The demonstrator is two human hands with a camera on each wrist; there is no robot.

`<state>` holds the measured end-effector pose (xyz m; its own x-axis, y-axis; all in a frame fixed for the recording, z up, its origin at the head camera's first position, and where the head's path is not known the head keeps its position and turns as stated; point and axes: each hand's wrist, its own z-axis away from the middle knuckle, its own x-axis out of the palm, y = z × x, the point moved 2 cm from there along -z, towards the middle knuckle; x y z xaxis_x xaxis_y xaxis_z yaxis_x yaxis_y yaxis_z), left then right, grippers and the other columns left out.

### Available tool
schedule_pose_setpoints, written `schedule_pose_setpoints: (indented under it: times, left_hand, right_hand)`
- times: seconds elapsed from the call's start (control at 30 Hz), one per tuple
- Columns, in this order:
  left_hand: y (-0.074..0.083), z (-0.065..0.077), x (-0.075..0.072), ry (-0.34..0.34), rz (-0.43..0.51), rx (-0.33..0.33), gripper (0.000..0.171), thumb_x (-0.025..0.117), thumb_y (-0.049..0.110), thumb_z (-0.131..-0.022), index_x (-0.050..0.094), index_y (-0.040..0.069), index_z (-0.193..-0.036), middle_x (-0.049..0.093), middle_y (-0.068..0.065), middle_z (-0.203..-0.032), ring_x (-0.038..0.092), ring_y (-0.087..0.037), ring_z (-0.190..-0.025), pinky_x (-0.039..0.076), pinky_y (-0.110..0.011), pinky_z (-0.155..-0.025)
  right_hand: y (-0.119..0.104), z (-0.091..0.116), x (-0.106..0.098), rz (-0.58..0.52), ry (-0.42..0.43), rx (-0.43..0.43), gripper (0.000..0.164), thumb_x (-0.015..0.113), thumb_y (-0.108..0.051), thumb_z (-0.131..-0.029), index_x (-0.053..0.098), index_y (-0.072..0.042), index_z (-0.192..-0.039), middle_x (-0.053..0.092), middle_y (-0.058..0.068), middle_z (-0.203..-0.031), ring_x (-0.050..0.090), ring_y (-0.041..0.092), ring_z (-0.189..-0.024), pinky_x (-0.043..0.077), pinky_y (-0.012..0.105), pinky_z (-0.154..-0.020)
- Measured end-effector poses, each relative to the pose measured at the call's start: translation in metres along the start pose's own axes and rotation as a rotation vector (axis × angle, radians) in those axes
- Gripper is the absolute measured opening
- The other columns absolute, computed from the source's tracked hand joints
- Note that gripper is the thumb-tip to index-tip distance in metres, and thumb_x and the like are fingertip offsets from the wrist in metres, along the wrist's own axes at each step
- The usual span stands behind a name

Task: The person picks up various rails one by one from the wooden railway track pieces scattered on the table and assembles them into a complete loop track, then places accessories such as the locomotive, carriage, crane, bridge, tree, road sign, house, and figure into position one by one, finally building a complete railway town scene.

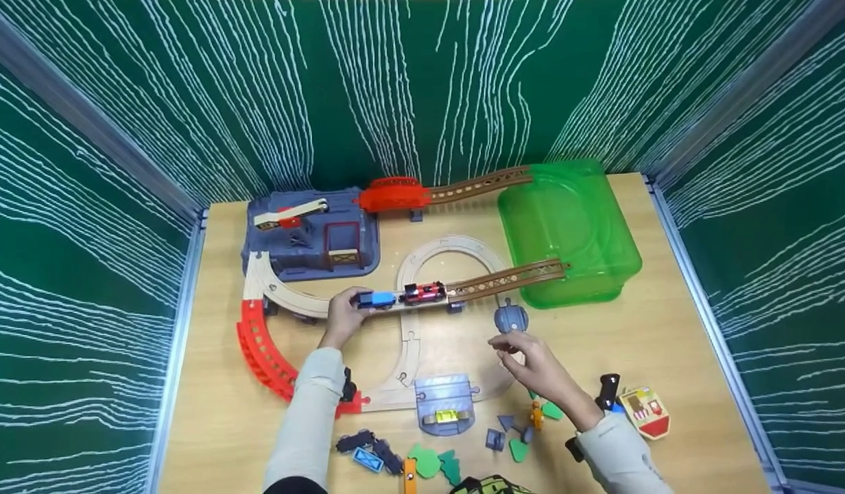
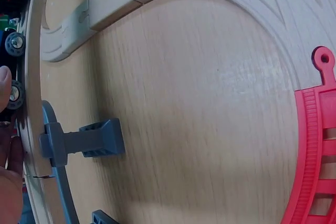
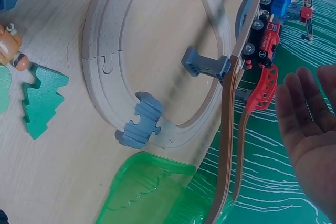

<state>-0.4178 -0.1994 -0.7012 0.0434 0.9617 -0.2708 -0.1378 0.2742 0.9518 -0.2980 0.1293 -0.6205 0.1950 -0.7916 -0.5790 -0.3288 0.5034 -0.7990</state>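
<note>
My left hand (image 1: pixel 344 317) pinches a blue train car (image 1: pixel 377 300) between thumb and fingers on the raised wooden track. Directly ahead of that car stands a red train engine (image 1: pixel 424 293), its front towards the brown sloping track (image 1: pixel 508 280). In the left wrist view, the thumb (image 2: pixel 4 86) lies against the side by the black wheels; most of the car falls outside that view. My right hand (image 1: pixel 536 367) hovers over the table, holding nothing, below a grey track connector (image 1: pixel 511 318). Its palm and loosely bent fingers show in the right wrist view.
A green translucent box (image 1: pixel 566 237) supports the slopes at right. A grey crane station (image 1: pixel 311 233) stands back left, beside a red bridge (image 1: pixel 394 195). Red curved track (image 1: pixel 265 353) runs at left. Loose train cars, trees (image 1: pixel 427 462) and a wooden building block (image 1: pixel 645 412) lie in front.
</note>
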Motion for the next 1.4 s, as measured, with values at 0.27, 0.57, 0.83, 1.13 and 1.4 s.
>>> schedule_pose_setpoints:
  times: [0.27, 0.57, 0.83, 1.13, 1.4]
  left_hand:
    - [0.006, -0.001, 0.004, -0.035, -0.035, 0.019, 0.036, 0.071, -0.013, -0.061, 0.064, -0.003, -0.094, 0.061, -0.016, -0.097, 0.056, -0.026, -0.097, 0.046, -0.027, -0.084]
    - [0.005, 0.003, 0.003, -0.017, -0.204, 0.050, 0.035, 0.074, -0.002, -0.064, 0.066, 0.005, -0.098, 0.056, -0.014, -0.099, 0.049, -0.026, -0.099, 0.039, -0.034, -0.090]
    - [0.005, 0.014, -0.003, -0.002, -0.227, 0.131, 0.055, 0.072, 0.000, -0.068, 0.052, 0.006, -0.118, 0.046, -0.012, -0.121, 0.040, -0.025, -0.110, 0.036, -0.035, -0.093]
    - [0.006, 0.071, -0.034, 0.119, -0.277, 0.230, 0.044, 0.061, -0.004, -0.074, 0.054, 0.006, -0.117, 0.049, -0.008, -0.120, 0.043, -0.021, -0.113, 0.031, -0.034, -0.098]
    - [-0.007, 0.130, -0.063, 0.108, -0.314, 0.147, 0.042, 0.058, -0.001, -0.079, 0.053, 0.012, -0.118, 0.047, 0.000, -0.122, 0.040, -0.016, -0.116, 0.032, -0.036, -0.098]
  right_hand:
    - [0.001, 0.005, -0.002, -0.013, -0.002, 0.059, 0.025, 0.058, 0.003, -0.079, 0.063, -0.012, -0.097, 0.060, -0.007, -0.091, 0.057, 0.010, -0.081, 0.050, 0.025, -0.069]
    - [0.023, 0.034, -0.026, 0.006, 0.098, 0.128, 0.024, 0.060, 0.006, -0.077, 0.063, -0.007, -0.097, 0.063, 0.000, -0.091, 0.059, 0.015, -0.079, 0.051, 0.027, -0.068]
    - [0.050, 0.076, -0.076, 0.072, 0.254, 0.302, 0.026, 0.058, 0.007, -0.077, 0.062, -0.003, -0.101, 0.064, 0.008, -0.091, 0.057, 0.015, -0.078, 0.047, 0.017, -0.067]
    - [0.075, 0.115, -0.112, 0.287, 0.348, 0.393, 0.020, 0.055, 0.004, -0.079, 0.062, 0.003, -0.098, 0.062, 0.012, -0.083, 0.054, 0.018, -0.070, 0.042, 0.013, -0.056]
    - [0.104, 0.142, -0.094, 0.355, 0.162, 0.682, 0.029, 0.050, -0.008, -0.084, 0.054, 0.007, -0.108, 0.058, 0.020, -0.085, 0.054, 0.020, -0.059, 0.041, 0.026, -0.042]
